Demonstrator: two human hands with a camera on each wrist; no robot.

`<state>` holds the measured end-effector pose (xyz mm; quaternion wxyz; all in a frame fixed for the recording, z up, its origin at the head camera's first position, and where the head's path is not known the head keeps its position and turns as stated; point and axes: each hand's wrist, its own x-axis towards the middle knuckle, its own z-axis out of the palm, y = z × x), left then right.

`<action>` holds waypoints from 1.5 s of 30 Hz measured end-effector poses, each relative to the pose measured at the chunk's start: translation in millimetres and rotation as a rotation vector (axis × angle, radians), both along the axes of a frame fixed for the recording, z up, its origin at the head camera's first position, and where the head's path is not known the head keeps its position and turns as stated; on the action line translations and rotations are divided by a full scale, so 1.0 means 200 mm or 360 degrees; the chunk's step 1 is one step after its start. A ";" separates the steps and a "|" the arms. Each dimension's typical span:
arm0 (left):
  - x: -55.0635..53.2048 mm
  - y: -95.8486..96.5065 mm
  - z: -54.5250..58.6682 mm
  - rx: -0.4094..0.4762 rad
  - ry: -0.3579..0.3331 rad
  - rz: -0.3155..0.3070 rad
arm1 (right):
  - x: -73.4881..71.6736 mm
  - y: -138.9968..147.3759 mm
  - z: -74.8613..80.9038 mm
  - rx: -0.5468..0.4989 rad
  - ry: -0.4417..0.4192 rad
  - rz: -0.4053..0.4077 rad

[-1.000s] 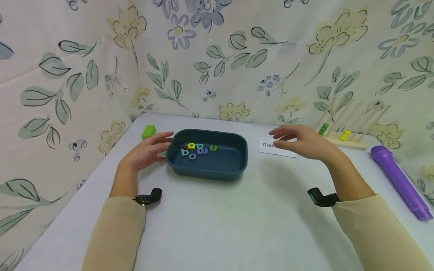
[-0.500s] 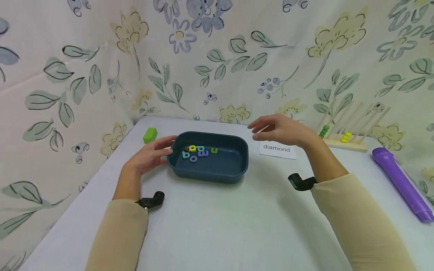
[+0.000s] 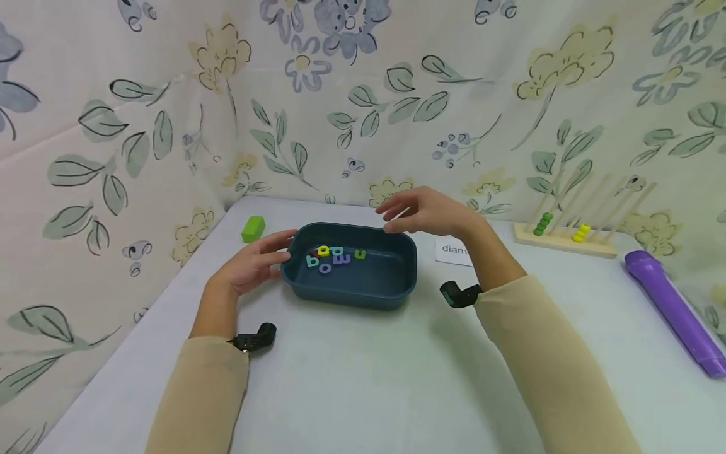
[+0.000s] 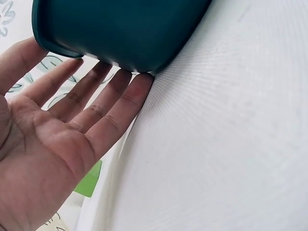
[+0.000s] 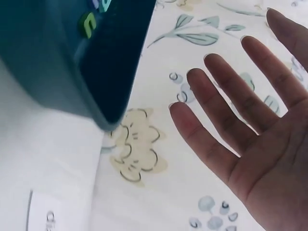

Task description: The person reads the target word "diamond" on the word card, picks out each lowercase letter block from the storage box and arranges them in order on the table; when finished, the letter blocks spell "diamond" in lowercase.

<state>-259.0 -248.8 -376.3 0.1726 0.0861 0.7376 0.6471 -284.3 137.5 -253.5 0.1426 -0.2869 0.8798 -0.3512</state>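
A dark blue-green tray (image 3: pixel 363 287) stands on the white table with several small coloured letters in its left half, among them a yellow letter (image 3: pixel 323 251), a green letter (image 3: pixel 360 254) and a purple letter (image 3: pixel 325 268). My left hand (image 3: pixel 252 265) touches the tray's left end; in the left wrist view the straight fingertips (image 4: pixel 139 86) meet its outer wall. Above the tray's back right corner hovers my right hand (image 3: pixel 428 211), fingers extended and holding nothing. Its palm and spread fingers show apart from the tray in the right wrist view.
Behind my right arm lies a white card (image 3: pixel 452 251) printed "diamond", partly covered. A green block (image 3: pixel 253 229) sits back left. At the back right stands a wooden peg rack (image 3: pixel 567 243) with green and yellow beads, and a purple tube (image 3: pixel 675 312) lies nearer. Floral cloth (image 3: pixel 363 126) hangs behind.
My right hand has moved left, from over the card to above the tray's back right corner. My left hand stays at the tray's left end.
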 end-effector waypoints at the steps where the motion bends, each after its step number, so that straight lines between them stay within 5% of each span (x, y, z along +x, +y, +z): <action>1: 0.00 0.00 0.00 0.0001 0.0001 -0.0001 | -0.01 -0.02 -0.01 -0.0017 -0.0016 0.0005; 9: 0.00 0.00 0.00 0.0018 -0.0006 -0.0003 | -0.08 -0.13 -0.05 -0.0094 -0.0085 0.0087; 25: 0.01 -0.01 0.03 0.0029 -0.0035 0.0056 | -0.15 -0.39 -0.06 0.0012 -0.0192 0.0323; 36: -0.01 -0.01 0.01 0.0045 -0.0039 0.0040 | -0.22 -0.48 -0.09 0.0138 -0.0257 0.0373; 45: 0.00 -0.01 0.00 0.0058 -0.0019 0.0025 | -0.25 -0.56 -0.16 0.0442 -0.0304 0.0459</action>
